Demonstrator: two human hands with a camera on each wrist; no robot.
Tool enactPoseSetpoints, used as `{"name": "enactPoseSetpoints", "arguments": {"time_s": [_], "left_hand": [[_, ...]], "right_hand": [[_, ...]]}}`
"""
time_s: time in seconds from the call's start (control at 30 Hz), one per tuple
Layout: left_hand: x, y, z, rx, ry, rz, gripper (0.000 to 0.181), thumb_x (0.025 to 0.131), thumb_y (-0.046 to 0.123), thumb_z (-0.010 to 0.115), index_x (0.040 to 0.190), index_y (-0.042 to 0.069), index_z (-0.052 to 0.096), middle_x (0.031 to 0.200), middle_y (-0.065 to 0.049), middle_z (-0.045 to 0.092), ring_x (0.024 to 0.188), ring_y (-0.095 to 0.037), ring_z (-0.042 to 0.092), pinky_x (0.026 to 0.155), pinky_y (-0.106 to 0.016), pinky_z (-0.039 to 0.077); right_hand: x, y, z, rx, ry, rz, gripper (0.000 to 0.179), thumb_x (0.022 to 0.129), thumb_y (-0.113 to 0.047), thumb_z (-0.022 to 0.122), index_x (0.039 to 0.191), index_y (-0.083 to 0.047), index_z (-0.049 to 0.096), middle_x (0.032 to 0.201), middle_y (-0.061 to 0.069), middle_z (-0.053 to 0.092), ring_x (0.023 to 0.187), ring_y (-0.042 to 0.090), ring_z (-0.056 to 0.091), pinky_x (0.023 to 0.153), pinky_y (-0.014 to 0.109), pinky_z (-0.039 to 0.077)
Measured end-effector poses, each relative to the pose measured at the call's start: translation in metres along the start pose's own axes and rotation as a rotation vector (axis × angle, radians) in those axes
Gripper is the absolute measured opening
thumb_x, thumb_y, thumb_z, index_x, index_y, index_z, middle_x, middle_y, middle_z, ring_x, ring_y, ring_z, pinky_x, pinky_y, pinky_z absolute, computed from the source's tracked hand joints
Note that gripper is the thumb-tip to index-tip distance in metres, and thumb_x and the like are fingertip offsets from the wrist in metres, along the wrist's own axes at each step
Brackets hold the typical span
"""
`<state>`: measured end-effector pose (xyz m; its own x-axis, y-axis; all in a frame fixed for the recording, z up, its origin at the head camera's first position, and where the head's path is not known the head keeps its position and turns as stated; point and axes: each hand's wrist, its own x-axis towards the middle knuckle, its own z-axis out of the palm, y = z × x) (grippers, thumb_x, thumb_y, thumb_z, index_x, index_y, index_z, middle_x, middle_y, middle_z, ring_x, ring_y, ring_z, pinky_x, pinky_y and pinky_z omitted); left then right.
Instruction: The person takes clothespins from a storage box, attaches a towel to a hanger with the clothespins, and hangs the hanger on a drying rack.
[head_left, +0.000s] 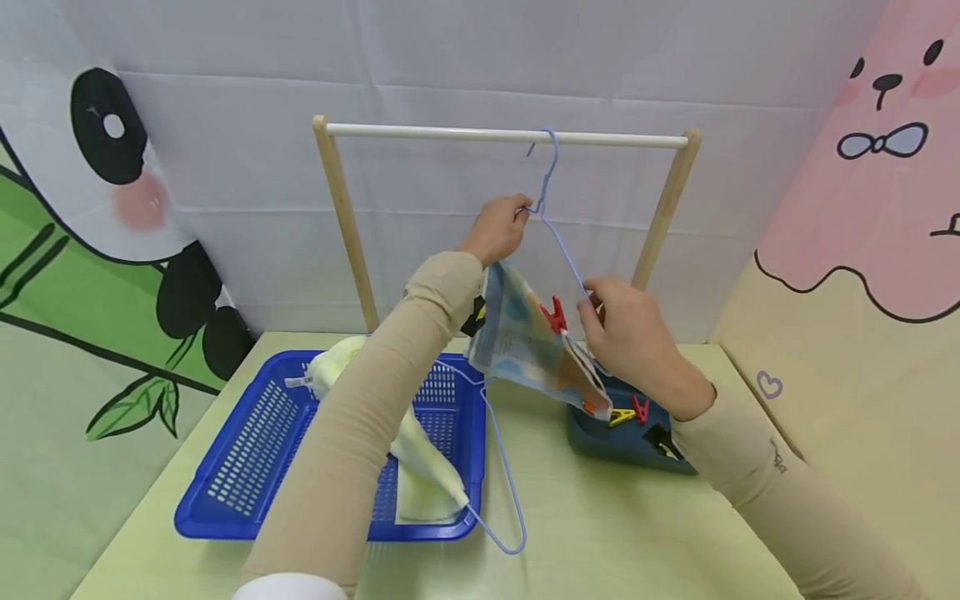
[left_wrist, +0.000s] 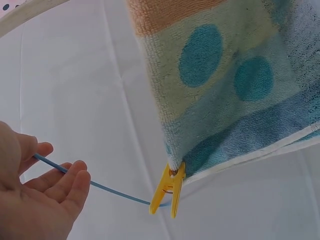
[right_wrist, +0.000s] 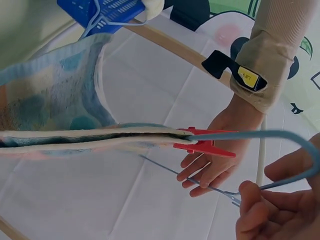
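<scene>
A blue wire hanger (head_left: 561,250) hooks over the white rod (head_left: 450,133) of a wooden rack. A towel (head_left: 517,342) with blue dots and orange patches hangs from it, tilted down to the right. A red peg (head_left: 555,315) clips it in the head view, and a yellow peg (left_wrist: 169,190) clips its corner to the wire in the left wrist view. My left hand (head_left: 522,208) holds the wire near the hanger's neck, with the wire (left_wrist: 115,190) passing between thumb and fingers. My right hand (head_left: 592,304) pinches the hanger's right corner (right_wrist: 300,145), beside the red peg (right_wrist: 202,145).
A blue basket (head_left: 225,467) at front left holds a pale yellow cloth (head_left: 420,450). A second blue hanger (head_left: 502,467) leans over its rim. A dark tray (head_left: 600,442) with coloured pegs (head_left: 630,412) stands under my right wrist. Curtains close in the back and sides.
</scene>
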<state>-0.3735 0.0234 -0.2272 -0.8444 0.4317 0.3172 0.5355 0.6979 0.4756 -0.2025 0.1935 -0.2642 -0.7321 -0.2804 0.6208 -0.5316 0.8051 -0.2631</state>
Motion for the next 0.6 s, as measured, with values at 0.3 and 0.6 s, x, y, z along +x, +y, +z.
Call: {"name": "enactPoseSetpoints", "arguments": {"time_s": [0.3, 0.6], "left_hand": [[-0.001, -0.002, -0.004, -0.021, -0.027, 0.012, 0.038, 0.104, 0.015, 0.033, 0.138, 0.004, 0.045, 0.136, -0.014, 0.05, 0.115, -0.023, 0.05, 0.092, -0.033, 0.039], [-0.003, -0.004, -0.006, -0.032, -0.028, 0.001, 0.038, 0.104, 0.017, 0.033, 0.138, 0.005, 0.046, 0.134, -0.013, 0.05, 0.117, -0.022, 0.049, 0.093, -0.034, 0.039]], "right_hand": [[0.003, -0.011, 0.002, 0.065, -0.065, 0.023, 0.024, 0.093, -0.01, 0.058, 0.11, 0.006, 0.062, 0.085, 0.012, 0.063, 0.067, 0.021, 0.057, 0.059, 0.036, 0.047], [0.007, -0.019, 0.003, 0.142, -0.111, -0.018, 0.03, 0.093, -0.012, 0.058, 0.117, 0.006, 0.06, 0.088, 0.011, 0.064, 0.072, 0.02, 0.058, 0.064, 0.035, 0.047]]}}
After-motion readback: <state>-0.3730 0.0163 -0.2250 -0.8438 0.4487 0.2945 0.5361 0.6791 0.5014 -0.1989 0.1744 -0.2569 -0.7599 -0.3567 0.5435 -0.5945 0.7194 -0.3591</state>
